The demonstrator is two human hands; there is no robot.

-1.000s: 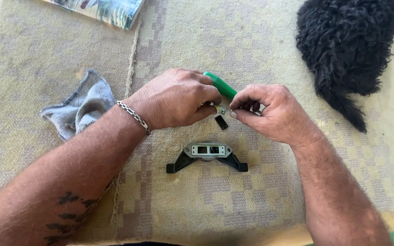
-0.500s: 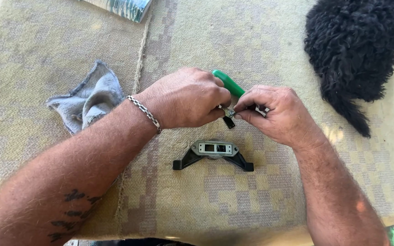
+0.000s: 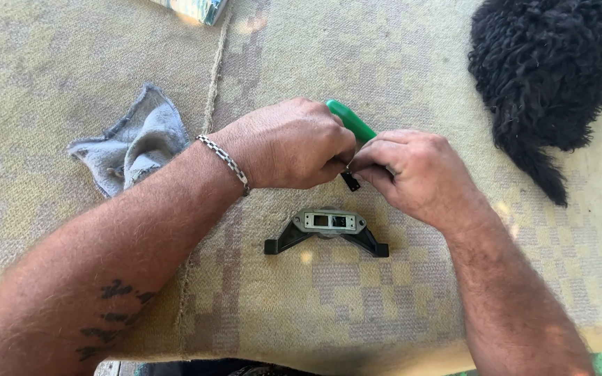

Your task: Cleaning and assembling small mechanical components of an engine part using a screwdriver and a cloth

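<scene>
One small black part [image 3: 350, 182] hangs between the two hands, pinched at the fingertips where they meet, above the middle of the woven mat [image 3: 398, 63]. The left hand [image 3: 290, 143] is curled shut, and a single green tool handle [image 3: 350, 120] sticks out past its knuckles, touching the right hand [image 3: 416, 174], whose fingers are pressed together on the small part. Just below the hands, apart from them, lies one dark bracket [image 3: 327, 230] with a grey plate on top bearing two rectangular openings. One grey rag [image 3: 134, 143] lies crumpled beside the left forearm, which wears one metal bracelet [image 3: 226, 161]. One black woolly heap [image 3: 548, 76] rests at the mat's far right.
</scene>
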